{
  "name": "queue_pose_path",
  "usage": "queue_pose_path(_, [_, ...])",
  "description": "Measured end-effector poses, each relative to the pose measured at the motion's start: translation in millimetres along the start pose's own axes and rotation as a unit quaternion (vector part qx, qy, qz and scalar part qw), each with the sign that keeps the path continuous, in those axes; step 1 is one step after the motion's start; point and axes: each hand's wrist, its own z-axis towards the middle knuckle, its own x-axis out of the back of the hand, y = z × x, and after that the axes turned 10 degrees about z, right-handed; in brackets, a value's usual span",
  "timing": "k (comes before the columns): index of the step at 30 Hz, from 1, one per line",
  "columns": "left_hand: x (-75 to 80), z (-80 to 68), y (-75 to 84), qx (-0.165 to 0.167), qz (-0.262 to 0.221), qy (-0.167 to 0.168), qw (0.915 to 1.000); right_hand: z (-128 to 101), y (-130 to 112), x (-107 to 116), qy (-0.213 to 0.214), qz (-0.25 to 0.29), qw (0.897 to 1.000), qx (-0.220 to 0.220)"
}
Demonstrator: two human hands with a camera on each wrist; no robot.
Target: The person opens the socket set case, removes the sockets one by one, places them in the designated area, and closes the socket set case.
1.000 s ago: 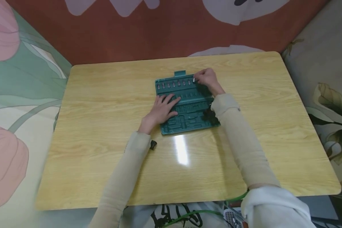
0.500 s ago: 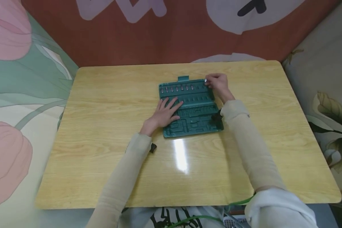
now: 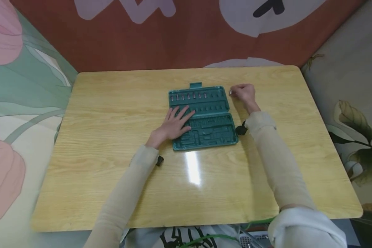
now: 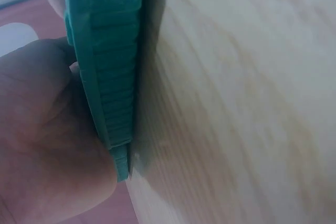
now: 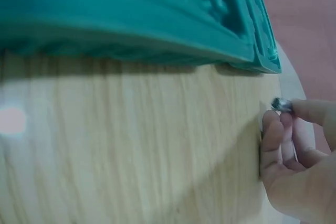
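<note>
An opened green plastic tool case (image 3: pixel 215 135) lies flat on the table, its moulded slots facing up. My left hand (image 3: pixel 170 127) rests on the case's left side with fingers spread. In the left wrist view, that hand lies over the case edge (image 4: pixel 113 77). My right hand (image 3: pixel 245 94) is just off the case's upper right corner. Its thumb and fingers pinch a small shiny metal socket (image 5: pixel 282 105), close over the table. Several small metal sockets (image 3: pixel 188 96) stand in a row along the top of the case.
The wood-grain table (image 3: pixel 105 165) extends around the case, with a red patterned wall covering (image 3: pixel 192 44) behind its far edge. Green cables (image 3: pixel 210 237) run by the person's lap at the near edge.
My right hand has moved right, from the top row over the case to the table beside it, with the socket between its fingers. The left hand stays on the case.
</note>
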Motion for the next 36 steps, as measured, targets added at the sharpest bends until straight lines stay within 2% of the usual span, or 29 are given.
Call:
queue_pose_path(6, [4.3, -3.2, -1.9, -0.006, -0.005, -0.001, 1.0, -4, -12, 4, -0.066, -0.063, 0.996, -0.017])
queue_pose_path(12, [1.4, -3.2, -5.4, -0.002, -0.009, 0.0, 1.0, -10, -20, 6, -0.117, -0.128, 0.985, 0.0])
queue_pose_path(18, [2.5, -6.3, -3.3, 0.0, -0.008, 0.008, 0.9999, -10, -22, 3, -0.112, -0.141, 0.984, -0.006])
queue_pose_path(24, [7.7, -12.3, -0.4, 0.005, 0.011, 0.019, 0.9998, -12, -22, -2, -0.104, -0.147, 0.984, 0.012])
queue_pose_path(36, [5.1, -13.9, 1.6, 0.002, 0.018, 0.022, 0.9996, -11, -21, -2, -0.1, -0.184, 0.978, 0.006])
